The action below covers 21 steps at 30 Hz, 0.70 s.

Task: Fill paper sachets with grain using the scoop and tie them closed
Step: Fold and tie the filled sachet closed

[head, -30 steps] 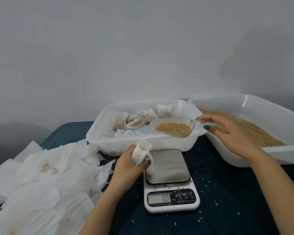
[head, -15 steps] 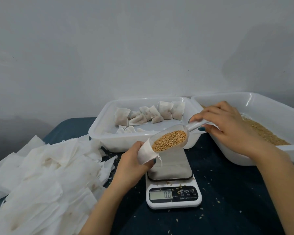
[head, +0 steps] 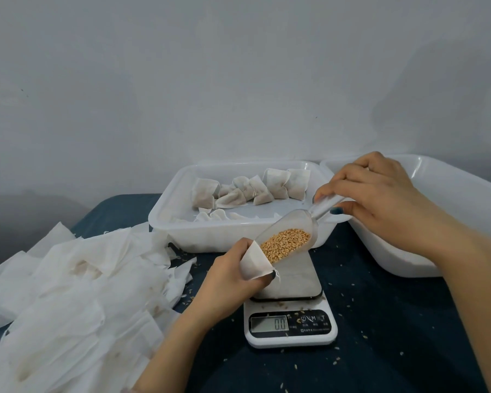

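Head view: scale [head: 291,326] display reads 0.0 near sachet [head: 254,265] and scoop [head: 288,224].

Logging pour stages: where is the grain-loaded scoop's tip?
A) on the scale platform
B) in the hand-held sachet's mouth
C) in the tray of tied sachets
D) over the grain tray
B: the right hand tilts the scoop so its tip enters the open sachet gripped by the left hand.

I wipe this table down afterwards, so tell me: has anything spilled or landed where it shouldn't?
Yes. Loose grains are scattered over the dark cloth around the scale, and a few lie on the scale's own face beside its display. Nothing looks damaged.
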Each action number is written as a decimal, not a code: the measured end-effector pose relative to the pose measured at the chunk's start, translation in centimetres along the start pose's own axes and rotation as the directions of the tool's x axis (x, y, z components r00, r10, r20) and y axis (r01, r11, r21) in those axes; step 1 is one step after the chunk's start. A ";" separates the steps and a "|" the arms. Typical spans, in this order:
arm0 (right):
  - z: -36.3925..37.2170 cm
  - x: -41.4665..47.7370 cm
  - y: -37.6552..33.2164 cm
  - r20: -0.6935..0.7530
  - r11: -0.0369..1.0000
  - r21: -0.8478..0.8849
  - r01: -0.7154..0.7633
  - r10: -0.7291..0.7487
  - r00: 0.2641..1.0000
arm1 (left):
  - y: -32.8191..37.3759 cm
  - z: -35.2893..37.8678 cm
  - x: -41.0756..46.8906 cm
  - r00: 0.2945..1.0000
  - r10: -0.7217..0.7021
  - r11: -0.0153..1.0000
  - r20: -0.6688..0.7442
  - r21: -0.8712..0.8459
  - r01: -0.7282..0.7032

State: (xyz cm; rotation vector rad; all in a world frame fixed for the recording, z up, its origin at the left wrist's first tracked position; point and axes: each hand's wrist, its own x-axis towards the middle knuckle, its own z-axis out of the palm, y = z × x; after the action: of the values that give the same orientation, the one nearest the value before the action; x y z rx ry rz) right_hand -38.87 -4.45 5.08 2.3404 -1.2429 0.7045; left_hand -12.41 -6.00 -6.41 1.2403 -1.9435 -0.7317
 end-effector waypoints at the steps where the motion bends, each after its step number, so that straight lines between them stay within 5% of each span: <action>1: -0.1 0.1 0.0 -0.007 1.000 -0.010 0.009 -0.009 1.000 | 0.0 0.0 0.0 1.000 0.004 1.000 0.002 -0.013 -0.003; 21: -1.7 0.6 -0.5 -0.099 0.998 -0.061 0.026 -0.032 0.995 | 0.7 0.0 -0.2 0.998 0.031 0.979 0.048 -0.203 -0.021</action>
State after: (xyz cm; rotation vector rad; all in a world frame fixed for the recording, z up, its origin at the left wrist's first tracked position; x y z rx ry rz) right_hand -38.62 -3.60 6.72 2.2420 -1.1682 0.7548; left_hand -12.71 -5.56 -5.88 1.0802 -1.8696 -0.9305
